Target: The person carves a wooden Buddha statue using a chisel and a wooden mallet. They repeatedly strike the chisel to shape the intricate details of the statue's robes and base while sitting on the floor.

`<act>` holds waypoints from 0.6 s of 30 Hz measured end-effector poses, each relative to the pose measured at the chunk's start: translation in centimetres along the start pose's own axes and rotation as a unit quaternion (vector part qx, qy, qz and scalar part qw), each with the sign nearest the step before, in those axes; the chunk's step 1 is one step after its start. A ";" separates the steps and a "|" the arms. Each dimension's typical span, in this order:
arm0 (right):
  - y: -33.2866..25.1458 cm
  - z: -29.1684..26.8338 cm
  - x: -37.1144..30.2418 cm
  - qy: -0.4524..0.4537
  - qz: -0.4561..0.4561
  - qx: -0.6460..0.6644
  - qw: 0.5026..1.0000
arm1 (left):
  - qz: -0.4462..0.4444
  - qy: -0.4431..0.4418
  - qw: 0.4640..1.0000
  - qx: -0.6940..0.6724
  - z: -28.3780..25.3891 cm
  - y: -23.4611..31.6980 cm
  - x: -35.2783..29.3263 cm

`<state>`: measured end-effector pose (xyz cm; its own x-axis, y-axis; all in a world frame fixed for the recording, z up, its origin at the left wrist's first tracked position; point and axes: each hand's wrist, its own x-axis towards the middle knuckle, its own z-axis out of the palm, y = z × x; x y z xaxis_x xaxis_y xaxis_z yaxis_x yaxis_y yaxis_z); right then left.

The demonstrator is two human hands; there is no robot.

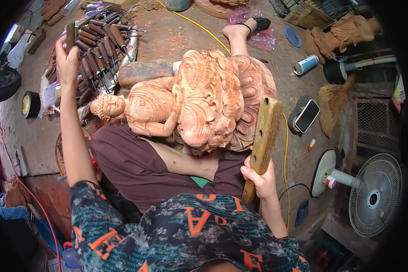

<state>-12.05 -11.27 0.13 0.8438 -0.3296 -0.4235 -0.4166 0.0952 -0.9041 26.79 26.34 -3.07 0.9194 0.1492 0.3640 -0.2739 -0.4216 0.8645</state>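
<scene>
Across my lap and the floor lies a carved wooden Buddha statue on its back, head to the left, its layered lotus base to the right. My left hand is raised at the upper left, closed around a carving chisel with a brown handle; its blade is hidden. Beside that hand, many wooden-handled chisels lie heaped in a tray. My right hand grips a flat wooden mallet, bar-shaped with several holes, standing upright beside the base.
A wooden block lies behind the statue. To the right are a phone, a can, a straw brush and a standing fan. A yellow cord crosses the floor. A round tin sits at the left.
</scene>
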 end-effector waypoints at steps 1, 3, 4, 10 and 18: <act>0.2 -0.3 -0.2 0.000 0.001 0.008 1.000 | -0.031 -0.044 0.990 -0.132 2.6 8.5 -4.1; -0.3 -0.1 -0.2 -0.013 -0.001 0.032 0.999 | 0.083 -0.178 0.951 -0.239 4.2 16.1 -9.2; -0.8 0.2 -0.1 -0.017 -0.002 0.046 0.999 | 0.207 -0.197 0.927 -0.244 6.3 18.3 -12.2; -1.1 -2.4 -3.7 0.173 -0.095 0.204 0.959 | 0.416 -0.274 0.796 -0.345 15.4 30.1 -26.4; 0.0 -8.6 -6.1 0.191 -0.199 -0.036 0.961 | 0.384 -0.193 0.846 -0.316 18.8 28.3 -27.6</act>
<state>-20.10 -17.34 3.23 0.7615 -0.6479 0.0192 -0.1197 -0.1697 -0.9782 -1.02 -6.50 4.88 0.3920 -0.3063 0.8675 -0.8159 0.3200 0.4817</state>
